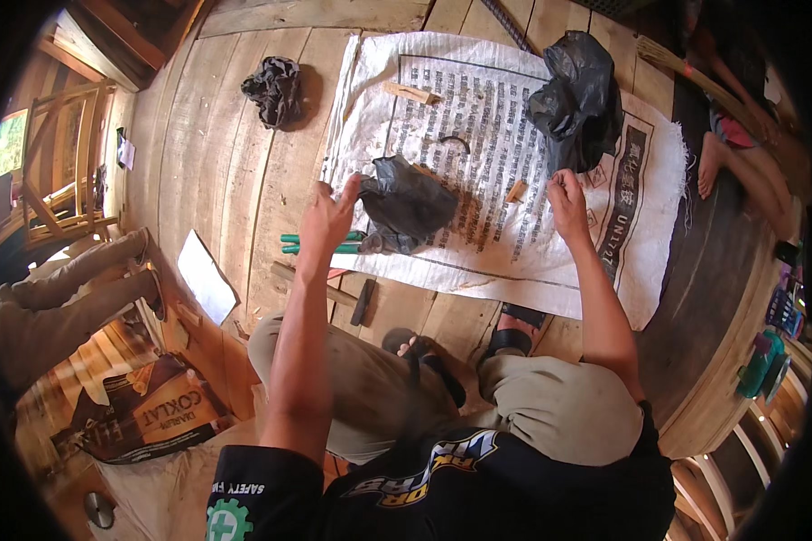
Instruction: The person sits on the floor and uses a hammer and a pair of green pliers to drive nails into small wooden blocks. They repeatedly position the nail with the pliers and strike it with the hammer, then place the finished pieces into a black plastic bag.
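Here, the left grip (327,216) pinches the nearer bag (410,206), the right grip (567,202) the farther bag (576,101); a wood scrap (515,191) lies between.

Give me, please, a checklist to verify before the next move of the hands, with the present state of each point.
1. Left hand at the near black bag: ok, at its left edge.
2. Right hand at the far black bag: ok, at its lower end.
3. White woven sack spread under the near bag: ok.
4. Sack free of scraps: not ok, a wood piece and a dark curved piece lie on it.
5. Green handles clear of the left wrist: cannot tell, they overlap in this view.
6. Contents of both bags: cannot tell.
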The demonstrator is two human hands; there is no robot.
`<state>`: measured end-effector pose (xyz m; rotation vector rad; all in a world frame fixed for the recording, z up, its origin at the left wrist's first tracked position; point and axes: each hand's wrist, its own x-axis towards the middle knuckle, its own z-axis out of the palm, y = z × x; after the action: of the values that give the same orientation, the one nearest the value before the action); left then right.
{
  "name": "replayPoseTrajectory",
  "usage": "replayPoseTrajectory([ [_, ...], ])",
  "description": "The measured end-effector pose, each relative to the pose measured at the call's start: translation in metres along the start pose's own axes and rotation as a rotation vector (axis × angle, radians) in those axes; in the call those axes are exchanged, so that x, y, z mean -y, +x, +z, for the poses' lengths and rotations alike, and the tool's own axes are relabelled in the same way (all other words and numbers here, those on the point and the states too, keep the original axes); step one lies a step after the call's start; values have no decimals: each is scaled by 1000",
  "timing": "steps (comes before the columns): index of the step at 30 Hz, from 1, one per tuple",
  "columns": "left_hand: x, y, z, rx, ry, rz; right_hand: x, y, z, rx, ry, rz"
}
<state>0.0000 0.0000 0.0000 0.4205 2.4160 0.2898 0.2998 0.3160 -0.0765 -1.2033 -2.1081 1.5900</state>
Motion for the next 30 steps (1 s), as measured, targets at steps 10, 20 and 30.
replayPoseTrajectory([
  [10,-17,-15,-11,287,-735,-249,8,-12,13,-6,271,27],
  [20,-98,-87,-15,26,-1131,269,52,-12,16,14,986,467],
  [30,-164,-202,56,145,-1478,381,177,-79,36,372,1237,157],
])
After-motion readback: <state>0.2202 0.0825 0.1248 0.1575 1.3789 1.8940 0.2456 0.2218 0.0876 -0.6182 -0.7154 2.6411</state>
